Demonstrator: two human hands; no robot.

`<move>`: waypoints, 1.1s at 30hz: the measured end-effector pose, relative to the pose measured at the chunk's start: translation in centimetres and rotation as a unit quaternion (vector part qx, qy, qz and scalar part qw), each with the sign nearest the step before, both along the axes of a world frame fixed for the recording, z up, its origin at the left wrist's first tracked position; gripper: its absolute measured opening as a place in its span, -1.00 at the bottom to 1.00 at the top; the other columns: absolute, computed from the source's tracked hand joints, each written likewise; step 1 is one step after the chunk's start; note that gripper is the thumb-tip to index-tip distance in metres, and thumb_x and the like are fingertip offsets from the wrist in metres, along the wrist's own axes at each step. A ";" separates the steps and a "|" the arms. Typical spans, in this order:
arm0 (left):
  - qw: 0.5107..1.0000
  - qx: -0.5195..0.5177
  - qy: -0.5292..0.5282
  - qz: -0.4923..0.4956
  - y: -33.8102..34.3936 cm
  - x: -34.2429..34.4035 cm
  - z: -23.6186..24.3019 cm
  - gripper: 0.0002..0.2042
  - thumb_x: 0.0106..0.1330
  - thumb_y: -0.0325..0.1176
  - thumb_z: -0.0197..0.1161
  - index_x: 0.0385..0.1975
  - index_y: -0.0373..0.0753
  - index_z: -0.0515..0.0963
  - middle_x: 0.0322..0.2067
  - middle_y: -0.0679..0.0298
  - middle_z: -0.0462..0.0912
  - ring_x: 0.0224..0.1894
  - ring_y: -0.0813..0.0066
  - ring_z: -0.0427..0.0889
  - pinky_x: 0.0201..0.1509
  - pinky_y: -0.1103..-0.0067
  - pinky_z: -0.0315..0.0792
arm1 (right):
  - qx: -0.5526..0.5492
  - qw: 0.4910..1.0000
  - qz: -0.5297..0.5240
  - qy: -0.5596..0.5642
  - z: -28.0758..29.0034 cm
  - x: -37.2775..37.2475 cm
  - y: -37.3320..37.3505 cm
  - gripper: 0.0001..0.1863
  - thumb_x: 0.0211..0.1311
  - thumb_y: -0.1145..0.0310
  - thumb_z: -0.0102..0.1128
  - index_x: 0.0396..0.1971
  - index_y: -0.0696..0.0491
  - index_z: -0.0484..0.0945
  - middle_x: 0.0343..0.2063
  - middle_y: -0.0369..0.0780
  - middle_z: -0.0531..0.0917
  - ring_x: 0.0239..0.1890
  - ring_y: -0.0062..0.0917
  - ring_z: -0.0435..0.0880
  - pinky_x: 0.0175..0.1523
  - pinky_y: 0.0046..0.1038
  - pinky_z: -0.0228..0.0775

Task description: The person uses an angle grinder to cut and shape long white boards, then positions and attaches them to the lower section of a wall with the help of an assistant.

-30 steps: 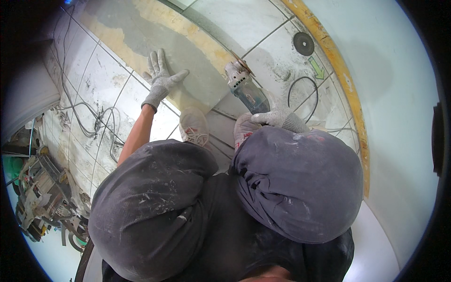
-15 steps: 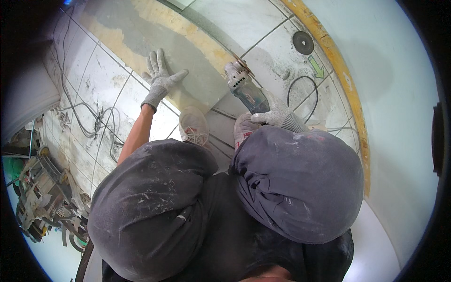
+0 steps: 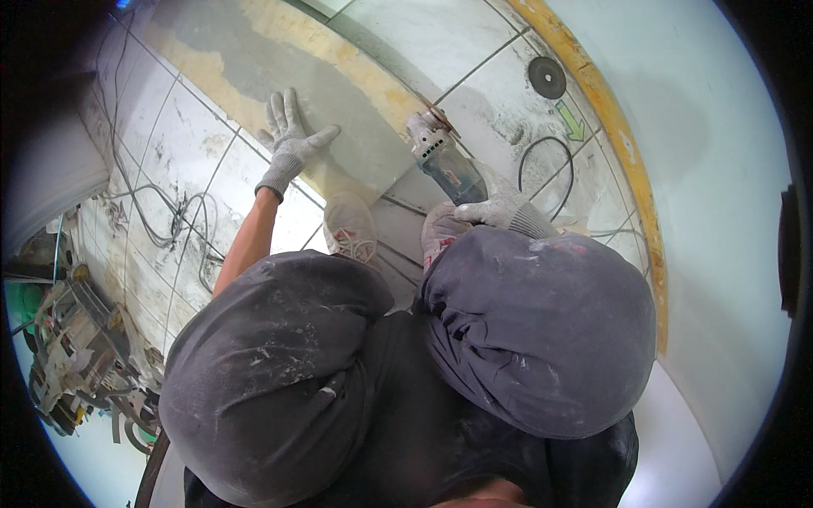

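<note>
A long slab (image 3: 339, 93), grey in the middle with yellowish edges, lies across the tiled floor in front of my shoes. My left hand (image 3: 292, 140), in a grey work glove, rests flat on it with fingers spread. In my gloved right hand (image 3: 500, 207) is an angle grinder (image 3: 449, 165), gripped by the rear of its body. The grinder's head and disc are at the slab's right edge; whether the disc touches it I cannot tell.
A black grinding disc (image 3: 546, 78) and a green arrow marker (image 3: 570, 121) are on the floor at right, beside a looped black cable (image 3: 546, 144). More cable (image 3: 174, 220) coils at left, near a heap of tools and scrap (image 3: 85, 347). A pale wall (image 3: 711, 169) rises at right.
The grinder has shifted very slightly at its head. My left hand stays in place on the slab.
</note>
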State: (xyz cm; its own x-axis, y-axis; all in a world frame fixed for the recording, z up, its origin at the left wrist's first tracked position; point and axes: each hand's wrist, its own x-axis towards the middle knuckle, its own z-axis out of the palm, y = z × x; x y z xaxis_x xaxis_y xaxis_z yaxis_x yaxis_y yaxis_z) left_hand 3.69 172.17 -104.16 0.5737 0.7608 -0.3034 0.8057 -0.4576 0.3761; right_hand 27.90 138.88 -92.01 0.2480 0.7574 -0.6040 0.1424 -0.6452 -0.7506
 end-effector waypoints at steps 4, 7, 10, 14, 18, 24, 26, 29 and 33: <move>1.000 0.005 -0.005 0.002 -0.1 0.5 0.1 0.33 -0.01 0.50 0.42 0.66 0.01 -0.22 0.65 -0.05 -0.33 0.68 -0.01 -0.52 0.56 -0.19 -0.59 | 0.014 1.000 0.003 0.001 -1.2 0.2 -0.8 0.00 -0.09 0.13 0.53 0.42 0.12 0.32 0.21 0.08 0.56 0.31 -0.13 0.53 0.41 -0.24 0.32; 1.000 0.008 -0.007 -0.001 0.0 0.5 0.0 0.33 -0.02 0.50 0.42 0.66 0.02 -0.22 0.65 -0.05 -0.34 0.68 -0.01 -0.53 0.56 -0.19 -0.58 | 0.011 1.000 -0.003 -0.002 -1.0 0.0 -0.7 0.01 -0.10 0.15 0.54 0.43 0.11 0.31 0.23 0.07 0.56 0.33 -0.13 0.52 0.42 -0.24 0.31; 1.000 0.010 -0.007 -0.002 0.1 0.3 -0.2 0.33 -0.02 0.50 0.42 0.66 0.02 -0.22 0.65 -0.05 -0.34 0.68 0.00 -0.53 0.56 -0.20 -0.58 | -0.009 0.999 -0.025 0.043 -0.4 0.2 -0.6 0.03 -0.10 0.32 0.62 0.45 0.16 0.31 0.26 -0.04 0.54 0.35 -0.28 0.47 0.47 -0.30 0.22; 1.000 -0.004 0.001 -0.011 0.0 0.7 0.2 0.33 0.02 0.51 0.36 0.66 -0.04 -0.24 0.65 -0.05 -0.38 0.67 0.00 -0.57 0.54 -0.21 -0.65 | 0.004 0.999 -0.012 0.038 -0.2 0.0 -0.6 0.01 -0.09 0.33 0.61 0.44 0.16 0.31 0.22 -0.07 0.55 0.32 -0.31 0.49 0.45 -0.32 0.24; 1.000 -0.004 0.013 -0.003 -0.2 0.8 0.9 0.32 0.02 0.50 0.37 0.66 -0.04 -0.24 0.65 -0.05 -0.37 0.67 0.02 -0.57 0.55 -0.20 -0.64 | 0.014 0.997 -0.037 0.065 -1.0 -0.2 -0.7 -0.02 -0.07 0.22 0.51 0.42 0.16 0.30 0.19 0.05 0.57 0.31 -0.21 0.53 0.42 -0.28 0.31; 1.000 -0.003 0.013 0.004 -0.1 0.7 0.8 0.33 0.01 0.48 0.39 0.66 -0.03 -0.25 0.65 -0.03 -0.37 0.68 0.04 -0.57 0.56 -0.19 -0.64 | -0.012 0.999 -0.004 0.036 0.6 0.2 -0.2 -0.01 -0.05 0.35 0.56 0.45 0.17 0.30 0.24 -0.07 0.55 0.33 -0.31 0.48 0.45 -0.32 0.22; 1.000 -0.002 0.015 0.002 -0.1 0.9 0.8 0.33 0.01 0.49 0.39 0.66 -0.03 -0.24 0.66 -0.03 -0.37 0.68 0.04 -0.57 0.56 -0.19 -0.64 | -0.021 0.999 -0.022 0.043 1.5 0.1 -0.5 -0.01 -0.06 0.35 0.56 0.45 0.17 0.30 0.23 -0.07 0.56 0.33 -0.32 0.48 0.45 -0.33 0.22; 1.000 -0.003 -0.011 -0.002 -0.2 0.7 0.7 0.33 0.00 0.50 0.38 0.66 -0.03 -0.24 0.66 -0.03 -0.37 0.68 0.04 -0.56 0.56 -0.19 -0.64 | -0.022 0.998 -0.026 0.052 1.4 0.1 -0.6 -0.01 -0.07 0.35 0.56 0.45 0.17 0.31 0.23 -0.07 0.56 0.33 -0.32 0.48 0.46 -0.33 0.21; 1.000 0.004 0.000 0.002 -0.1 0.6 0.5 0.33 0.00 0.51 0.38 0.66 -0.03 -0.23 0.66 -0.03 -0.36 0.68 0.04 -0.55 0.56 -0.19 -0.63 | -0.002 0.998 -0.014 0.057 0.6 0.2 -0.6 -0.01 -0.07 0.34 0.57 0.45 0.16 0.31 0.24 -0.06 0.56 0.34 -0.31 0.49 0.46 -0.33 0.22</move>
